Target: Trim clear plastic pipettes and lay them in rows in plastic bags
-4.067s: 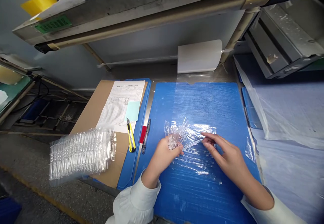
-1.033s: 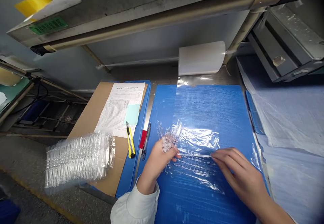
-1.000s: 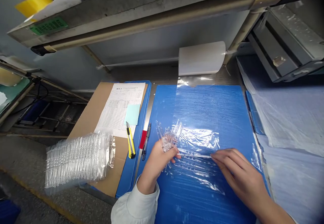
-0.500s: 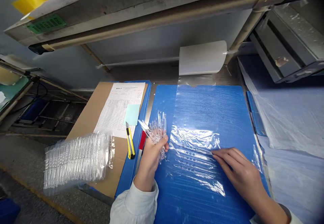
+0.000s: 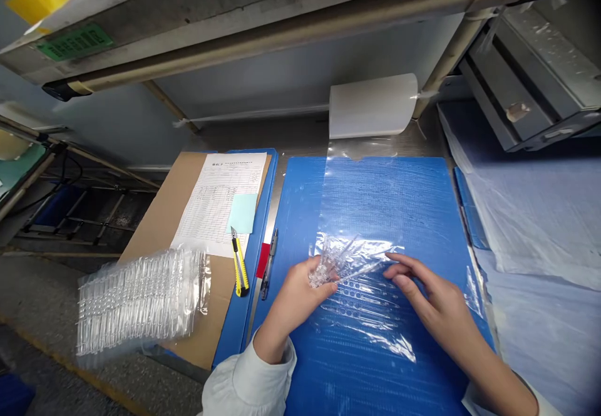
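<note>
My left hand (image 5: 307, 291) is closed round a bunch of slim clear plastic pieces (image 5: 340, 259), which fan out to the right over the clear film. My right hand (image 5: 429, 294) is just right of the bunch, its thumb and forefinger apart. The forefinger tip is at the end of one piece; I cannot tell if they touch. Below the bunch, several similar pointed clear pieces (image 5: 361, 306) with round marks along their middles lie side by side on the plastic film (image 5: 361, 203).
The film runs from a white roll (image 5: 373, 106) over a blue mat (image 5: 427, 215). Leftward are a pen (image 5: 269, 265), a yellow cutter (image 5: 240, 262), a printed sheet (image 5: 211, 200), cardboard (image 5: 162, 215) and a film pack of clear pieces (image 5: 141, 300). A metal beam (image 5: 235, 21) crosses above.
My left hand has moved right with the bunch, over the film, uncovering the pen. My right hand has come off the topmost laid piece and moved slightly up to the bunch's tips.
</note>
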`<state>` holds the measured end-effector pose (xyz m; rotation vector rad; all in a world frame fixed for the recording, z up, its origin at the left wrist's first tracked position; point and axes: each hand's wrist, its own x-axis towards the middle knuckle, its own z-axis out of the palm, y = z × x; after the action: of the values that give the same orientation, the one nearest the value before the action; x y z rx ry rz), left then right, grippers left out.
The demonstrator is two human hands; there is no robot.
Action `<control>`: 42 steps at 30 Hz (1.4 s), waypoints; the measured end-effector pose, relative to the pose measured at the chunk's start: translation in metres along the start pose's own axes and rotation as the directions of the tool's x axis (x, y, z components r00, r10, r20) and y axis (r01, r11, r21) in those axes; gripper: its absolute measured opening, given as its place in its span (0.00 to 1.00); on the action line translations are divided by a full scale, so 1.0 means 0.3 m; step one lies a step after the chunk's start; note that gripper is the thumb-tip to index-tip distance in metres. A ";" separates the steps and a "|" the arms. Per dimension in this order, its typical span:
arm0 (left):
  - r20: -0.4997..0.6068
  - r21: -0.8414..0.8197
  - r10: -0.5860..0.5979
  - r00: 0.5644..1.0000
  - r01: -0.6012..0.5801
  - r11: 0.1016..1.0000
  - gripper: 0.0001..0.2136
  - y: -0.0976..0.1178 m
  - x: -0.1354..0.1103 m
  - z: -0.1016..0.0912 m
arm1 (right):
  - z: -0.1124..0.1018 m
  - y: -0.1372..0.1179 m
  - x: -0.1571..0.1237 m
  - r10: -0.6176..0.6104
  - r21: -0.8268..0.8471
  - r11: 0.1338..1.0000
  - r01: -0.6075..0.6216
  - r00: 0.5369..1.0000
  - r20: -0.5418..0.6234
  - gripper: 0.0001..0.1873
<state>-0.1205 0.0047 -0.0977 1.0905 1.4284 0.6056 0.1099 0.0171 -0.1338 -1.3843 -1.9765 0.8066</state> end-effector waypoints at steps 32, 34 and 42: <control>-0.258 0.108 0.067 0.964 -0.040 0.993 0.07 -0.010 0.037 0.004 | 0.004 0.068 -0.004 -0.302 -0.332 0.902 0.274 0.953 -0.033 0.14; -0.188 0.170 0.090 0.978 -0.058 0.984 0.06 0.015 0.032 0.013 | -0.001 0.054 0.013 -0.319 -0.247 0.918 0.309 0.948 0.001 0.13; -0.450 -0.117 0.015 0.893 -0.075 0.990 0.09 -0.022 0.069 0.006 | -0.005 0.049 0.019 -0.341 -0.238 0.916 0.324 0.939 -0.034 0.06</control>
<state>-0.1183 0.0195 -0.1135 0.9140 1.7322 1.0217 0.1183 0.0267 -0.1432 -1.1309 -2.2176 0.3739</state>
